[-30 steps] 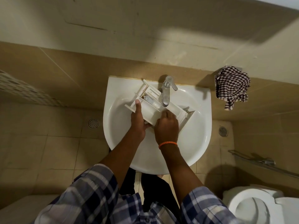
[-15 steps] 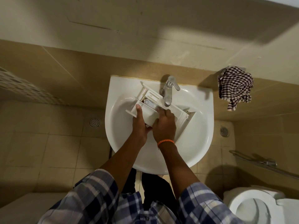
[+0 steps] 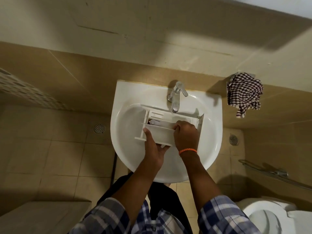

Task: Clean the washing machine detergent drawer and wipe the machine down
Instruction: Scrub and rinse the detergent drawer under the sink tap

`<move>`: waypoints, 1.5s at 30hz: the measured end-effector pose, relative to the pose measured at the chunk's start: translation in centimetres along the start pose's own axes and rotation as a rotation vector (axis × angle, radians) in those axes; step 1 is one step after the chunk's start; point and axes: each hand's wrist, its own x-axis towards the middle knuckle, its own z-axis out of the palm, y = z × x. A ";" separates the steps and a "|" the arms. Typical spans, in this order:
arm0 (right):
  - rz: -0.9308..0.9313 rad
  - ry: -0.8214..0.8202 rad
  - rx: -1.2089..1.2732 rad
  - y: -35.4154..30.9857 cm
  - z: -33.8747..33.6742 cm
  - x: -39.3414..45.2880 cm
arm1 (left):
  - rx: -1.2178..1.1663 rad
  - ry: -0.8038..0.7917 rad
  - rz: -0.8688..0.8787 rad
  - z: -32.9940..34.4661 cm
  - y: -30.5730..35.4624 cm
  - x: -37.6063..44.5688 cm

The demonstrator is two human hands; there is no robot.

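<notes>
White plastic detergent drawer (image 3: 162, 132) sits in the sink (image 3: 209, 132) basin under the tap (image 3: 175, 98), w/ your left hand (image 3: 154, 149) gripping its front-left corner & right hand (image 3: 185, 134) fingers curled over its mid divider.

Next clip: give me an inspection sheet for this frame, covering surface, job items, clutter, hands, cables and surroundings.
Surface: white sink, basin wall bare around the drawer.
Job's things: white detergent drawer held in the basin, just below the chrome tap; no running water can be made out.
Clutter: checked cloth hanging on the wall to the right of the sink.
Hands: left hand grips the drawer's near left end, thumb on top; right hand, fingers curled, on the drawer's right part.
Cables: nothing seen.
Surroundings: tiled floor with two drains, toilet at lower right, metal rail above it.
</notes>
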 end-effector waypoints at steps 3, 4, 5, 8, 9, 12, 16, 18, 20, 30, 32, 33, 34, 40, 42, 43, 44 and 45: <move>-0.012 0.014 -0.013 0.6 -0.2 -0.1 | -0.058 0.009 -0.047 0.2 -0.9 -0.6; -0.024 0.027 0.005 0.6 -0.3 -0.1 | -0.079 0.016 -0.070 0.3 -1.0 -0.7; -0.034 0.043 0.031 0.5 -0.3 0.0 | -0.095 0.020 -0.091 0.5 -1.0 -0.8; -0.052 0.085 0.086 0.0 -0.6 0.4 | -0.110 0.016 -0.130 0.4 -0.8 -0.8; -0.049 0.087 0.098 -0.3 -0.7 0.6 | -0.108 0.019 -0.135 0.4 -0.7 -0.7; -0.026 0.075 0.145 -1.1 -0.7 1.1 | -0.113 0.036 -0.136 0.5 -0.3 -0.4; 0.012 0.068 0.177 -2.2 -0.7 1.5 | -0.092 0.059 -0.103 0.7 0.4 -0.3; 0.117 0.075 0.287 -2.0 -0.5 1.7 | -0.035 0.075 -0.058 0.7 0.7 -0.2; 0.270 0.043 0.380 -1.5 -0.1 2.1 | 0.038 0.090 0.002 0.7 1.0 -0.2; 0.039 -0.001 0.014 -1.0 0.9 -0.4 | 0.135 0.127 0.170 0.9 1.4 -0.4; 0.084 0.141 0.076 -0.9 0.9 -0.5 | 0.116 0.133 0.159 0.9 1.7 -0.2; 0.085 0.164 0.092 -0.8 0.8 -0.2 | 0.119 0.134 0.157 0.9 1.9 0.0; 0.057 0.153 0.100 -0.5 0.9 0.2 | 0.134 0.131 0.159 1.0 2.2 0.1; 0.001 -0.022 0.164 -0.1 0.7 2.0 | 0.251 0.082 0.172 1.7 4.0 1.4; 0.073 -0.001 0.321 -0.3 0.4 2.3 | 0.269 0.071 0.170 1.7 4.5 1.7; 0.131 0.009 0.409 -0.2 0.2 2.5 | 0.276 0.067 0.171 1.7 4.7 1.8; 0.184 0.023 0.476 -0.2 0.0 2.6 | 0.281 0.060 0.174 1.7 4.9 2.0; 0.217 0.042 0.510 -0.2 -0.2 2.7 | 0.283 0.051 0.175 1.7 5.1 2.0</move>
